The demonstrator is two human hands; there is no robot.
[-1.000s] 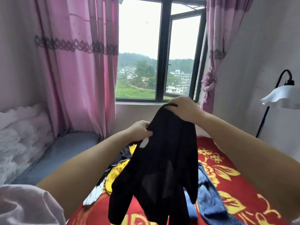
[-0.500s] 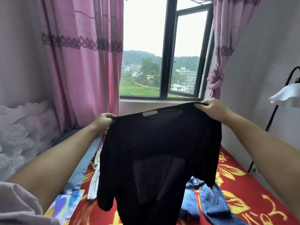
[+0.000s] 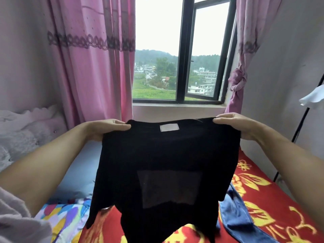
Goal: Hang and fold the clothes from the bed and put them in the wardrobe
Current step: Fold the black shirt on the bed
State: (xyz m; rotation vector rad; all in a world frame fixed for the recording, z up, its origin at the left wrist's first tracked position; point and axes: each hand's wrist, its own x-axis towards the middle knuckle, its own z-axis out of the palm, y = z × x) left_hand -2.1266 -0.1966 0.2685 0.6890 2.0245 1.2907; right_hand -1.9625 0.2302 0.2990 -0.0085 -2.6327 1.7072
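Black top (image 3: 168, 163) gripped at shoulders by left hand (image 3: 105, 128) and right hand (image 3: 235, 125).

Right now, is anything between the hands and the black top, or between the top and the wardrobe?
Nothing sits between them: the left hand and the right hand already grip the black top at its shoulders, holding it spread above the bed. The wardrobe is not in view, so that path cannot be judged.
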